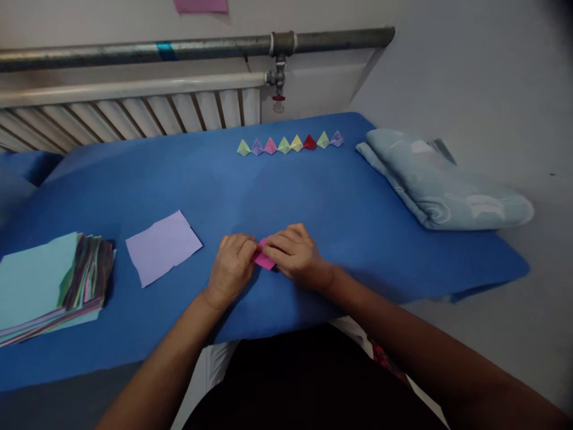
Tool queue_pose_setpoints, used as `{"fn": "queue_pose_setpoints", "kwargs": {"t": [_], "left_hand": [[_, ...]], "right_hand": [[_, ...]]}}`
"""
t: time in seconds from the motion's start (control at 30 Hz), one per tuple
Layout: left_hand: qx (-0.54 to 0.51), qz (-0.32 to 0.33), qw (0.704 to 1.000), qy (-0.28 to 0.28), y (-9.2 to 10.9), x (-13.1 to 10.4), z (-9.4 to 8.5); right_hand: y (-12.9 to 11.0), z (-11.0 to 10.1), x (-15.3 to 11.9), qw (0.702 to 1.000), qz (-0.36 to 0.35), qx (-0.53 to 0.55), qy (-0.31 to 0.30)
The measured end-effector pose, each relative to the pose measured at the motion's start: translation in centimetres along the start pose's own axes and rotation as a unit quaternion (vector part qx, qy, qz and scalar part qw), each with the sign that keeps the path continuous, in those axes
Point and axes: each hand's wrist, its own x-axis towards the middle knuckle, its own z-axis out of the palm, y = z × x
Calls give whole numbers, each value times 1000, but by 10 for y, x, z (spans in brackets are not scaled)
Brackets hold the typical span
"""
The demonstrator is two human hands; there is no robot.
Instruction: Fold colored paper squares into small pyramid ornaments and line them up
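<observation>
Between my two hands is a small folded piece of bright pink paper, low over the blue cover near its front edge. My left hand grips its left side with the fingers curled in. On the right side, my right hand pinches it, thumb and fingers closed over the top. Both hands hide much of the folds. To the left lies a flat lilac paper sheet. Farther left is a thick stack of coloured paper, pale turquoise on top.
A row of several small folded paper pieces in mixed colours lies toward the back of the blue cover. A folded pale blue-green blanket sits at the right. Behind stand a white radiator and a metal pipe with a red-handled valve.
</observation>
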Motion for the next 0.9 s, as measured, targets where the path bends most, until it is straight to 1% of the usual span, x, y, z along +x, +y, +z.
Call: {"fn": "queue_pose_setpoints", "kwargs": {"t": [0.07, 0.17, 0.23, 0.3, 0.4, 0.47, 0.67, 0.77, 0.9], "left_hand": [[34, 10, 999, -33, 3, -6, -1], [21, 13, 994, -111, 10, -13, -8], [9, 5, 991, -134, 14, -17, -13], [6, -7, 991, -137, 17, -20, -17], [-3, -15, 991, -132, 19, -24, -19], [-5, -15, 992, -122, 19, -26, -18], [5, -28, 995, -91, 18, -29, -16], [-6, -36, 996, -81, 18, -29, -15], [-25, -82, 993, -83, 18, -27, -14]], "right_hand": [[-2, 2, -4, 1000, -9, 6, -29], [-5, 1, -11, 994, -13, 40, -104], [-8, -3, -16, 986, -1, 67, -154], [-11, -8, -19, 978, 32, 98, -179], [-14, -14, -24, 969, 107, 129, -181], [-15, -16, -27, 965, 139, 128, -180], [-13, -15, -32, 963, 167, 124, -171], [-12, -14, -31, 956, 197, 142, -161], [-10, -14, -29, 941, 252, 174, -144]]}}
